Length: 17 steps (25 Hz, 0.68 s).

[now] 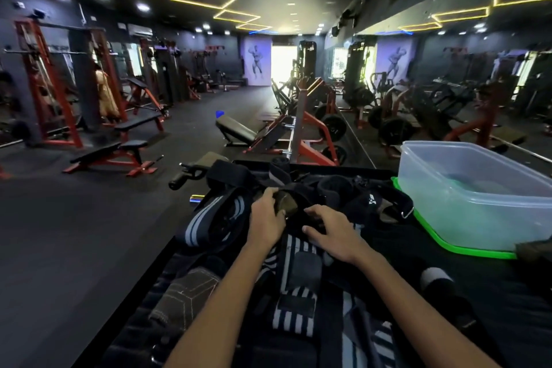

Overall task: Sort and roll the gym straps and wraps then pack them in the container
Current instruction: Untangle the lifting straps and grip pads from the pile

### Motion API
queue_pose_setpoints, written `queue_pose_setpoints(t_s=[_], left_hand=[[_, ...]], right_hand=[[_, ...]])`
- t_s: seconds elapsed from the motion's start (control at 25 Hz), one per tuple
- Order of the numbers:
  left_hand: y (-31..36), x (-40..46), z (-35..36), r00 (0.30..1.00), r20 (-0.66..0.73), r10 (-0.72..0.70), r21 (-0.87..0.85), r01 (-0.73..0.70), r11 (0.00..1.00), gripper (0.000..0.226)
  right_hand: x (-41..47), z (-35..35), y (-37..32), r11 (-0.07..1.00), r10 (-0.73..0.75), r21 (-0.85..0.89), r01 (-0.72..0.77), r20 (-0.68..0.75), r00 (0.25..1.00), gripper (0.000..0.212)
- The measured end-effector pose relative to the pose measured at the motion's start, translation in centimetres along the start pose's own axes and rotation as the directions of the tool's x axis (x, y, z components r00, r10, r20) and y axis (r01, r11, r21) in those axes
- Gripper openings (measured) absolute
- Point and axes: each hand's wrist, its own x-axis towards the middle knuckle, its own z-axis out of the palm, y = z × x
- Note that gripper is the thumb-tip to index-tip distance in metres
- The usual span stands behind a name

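Observation:
A heap of dark gym straps and wraps lies on a black surface in front of me. My left hand grips a brownish strap at the middle of the heap. My right hand rests on the black straps beside it, fingers spread and bent. A black wrap with grey stripes lies to the left. Striped black-and-white wraps run between my forearms. A rolled black wrap sits just beyond my hands. The clear plastic container stands at the right on its green lid.
A brown stitched pad lies at the near left of the heap. A rolled white-and-black wrap sits at the near right. Beyond the surface are benches, red racks and weight plates, with open dark floor to the left.

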Motion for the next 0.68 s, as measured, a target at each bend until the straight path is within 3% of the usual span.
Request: queue_pose_setpoints(t_s=[0.16, 0.24, 0.32, 0.4, 0.44, 0.48, 0.56, 0.68], left_hand=[[2.6, -0.2, -1.4, 1.0, -0.018, -0.02, -0.337, 0.013, 0.941, 0.031], [4.5, -0.3, -2.3, 0.999, 0.047, 0.026, -0.61, 0.008, 0.793, 0.031], [5.7, -0.6, -3.1, 0.985, 0.082, 0.15, -0.795, -0.025, 0.606, 0.034], [5.9, -0.8, -3.4, 0.945, 0.088, 0.315, -0.886, -0.07, 0.459, 0.034], [6.0, -0.9, -3.4, 0.919, 0.095, 0.382, -0.908, -0.077, 0.412, 0.034], [5.8, -1.0, -3.2, 0.896, 0.109, 0.43, -0.921, -0.071, 0.382, 0.034], [5.6, -1.1, -2.7, 0.879, 0.15, 0.453, -0.921, -0.042, 0.388, 0.03], [4.8, -1.3, -1.2, 0.92, 0.213, 0.329, -0.759, -0.056, 0.649, 0.016]], right_hand=[[-0.6, -1.1, 0.1, 0.924, 0.13, 0.379, -0.052, -0.183, 0.975, 0.053], [-1.0, -2.3, -0.3, 0.74, 0.251, 0.665, -0.102, -0.132, 0.959, 0.065], [-1.8, -3.8, -0.7, 0.457, 0.297, 0.878, -0.143, 0.001, 0.955, 0.069], [-2.7, -5.3, -0.5, 0.226, 0.306, 0.961, -0.158, 0.084, 0.948, 0.07], [-3.2, -5.8, -0.2, 0.172, 0.29, 0.974, -0.145, 0.091, 0.953, 0.068], [-3.6, -6.3, -0.1, 0.161, 0.267, 0.98, -0.12, 0.074, 0.961, 0.067], [-4.1, -6.7, 0.0, 0.244, 0.255, 0.968, -0.059, -0.006, 0.967, 0.061], [-3.9, -6.2, 0.7, 0.372, 0.389, 0.926, 0.064, -0.218, 0.895, 0.042]])
